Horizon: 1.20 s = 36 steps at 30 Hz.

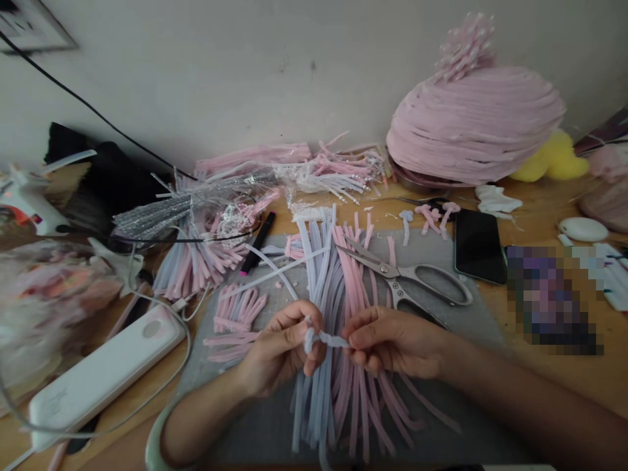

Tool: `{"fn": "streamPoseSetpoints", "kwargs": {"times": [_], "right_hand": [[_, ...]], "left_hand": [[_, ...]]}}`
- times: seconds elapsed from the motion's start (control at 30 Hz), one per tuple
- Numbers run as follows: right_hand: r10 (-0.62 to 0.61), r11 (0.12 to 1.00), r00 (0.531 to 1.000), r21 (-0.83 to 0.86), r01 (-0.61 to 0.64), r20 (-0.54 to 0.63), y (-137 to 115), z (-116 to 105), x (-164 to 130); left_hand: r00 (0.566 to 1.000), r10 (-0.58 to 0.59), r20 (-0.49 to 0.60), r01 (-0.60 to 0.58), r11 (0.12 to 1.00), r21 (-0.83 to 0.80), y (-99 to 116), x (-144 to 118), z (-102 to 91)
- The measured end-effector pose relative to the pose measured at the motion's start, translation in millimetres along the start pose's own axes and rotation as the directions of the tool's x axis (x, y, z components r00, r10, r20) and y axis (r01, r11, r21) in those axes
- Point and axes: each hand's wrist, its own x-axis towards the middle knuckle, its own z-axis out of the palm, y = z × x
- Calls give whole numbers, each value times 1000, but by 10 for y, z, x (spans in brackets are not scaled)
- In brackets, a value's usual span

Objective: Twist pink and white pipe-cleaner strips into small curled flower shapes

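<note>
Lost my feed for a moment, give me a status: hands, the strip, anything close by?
Left hand and right hand both pinch one pale blue strip. Loose strips beneath. Scissors lie just beyond.

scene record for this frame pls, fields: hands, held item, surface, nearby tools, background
hands: left hand and right hand pinch opposite ends of one strip
held item: pale blue strip, twisted or knotted between the fingertips
surface: grey mat under loose blue and pink strips
nearby tools: scissors open on the mat; black phone; white power bank with cable
background: pink wound mound by the wall
</note>
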Motion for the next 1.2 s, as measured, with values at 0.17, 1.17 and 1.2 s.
{"fn": "streamPoseSetpoints", "kwargs": {"times": [0.17,1.17,1.2], "right_hand": [[113,993,984,-29,-110,140,25,-16,-17],[-794,-400,436,-904,150,423,123,-22,-94],[-797,-375,451,-914,152,402,125,-25,-77]], "left_hand": [[994,-19,111,13,998,58,9,-29,-23],[967,-175,-186,181,983,17,-18,31,129],[970,-167,-179,172,985,12,-22,28,125]]}}
